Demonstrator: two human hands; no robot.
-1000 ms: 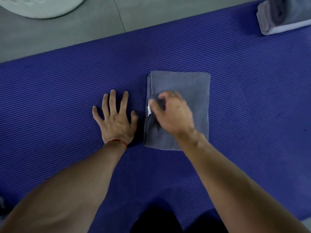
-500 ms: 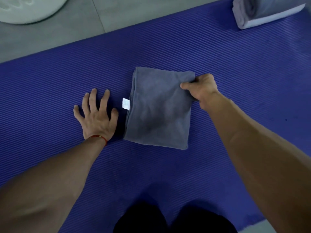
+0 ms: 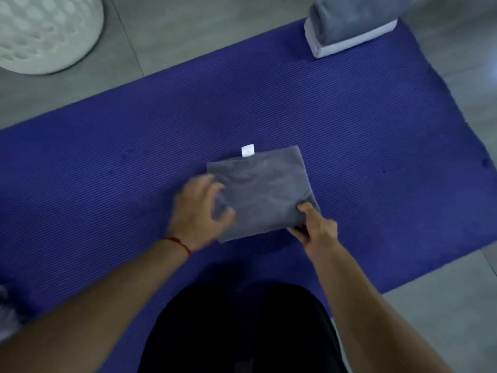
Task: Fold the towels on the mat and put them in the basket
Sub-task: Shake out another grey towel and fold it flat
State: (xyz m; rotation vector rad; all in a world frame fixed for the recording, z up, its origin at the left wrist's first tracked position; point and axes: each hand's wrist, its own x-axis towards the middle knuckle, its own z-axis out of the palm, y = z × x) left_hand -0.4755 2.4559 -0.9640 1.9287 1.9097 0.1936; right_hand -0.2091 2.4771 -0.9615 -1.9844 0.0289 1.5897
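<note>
My right hand (image 3: 314,228) pinches the folded towel's (image 3: 263,189) near corner for lifting; my blurred left hand (image 3: 200,208), apparently spread, steadies its edge.

Dim, flat indoor light with a cool cast, soft shadow on the mat (image 3: 107,170) under the left hand (image 3: 200,208), which is motion-smeared, whole frame slightly soft, far towel stack (image 3: 349,30) blurred, wide-angle bending at edges.
</note>
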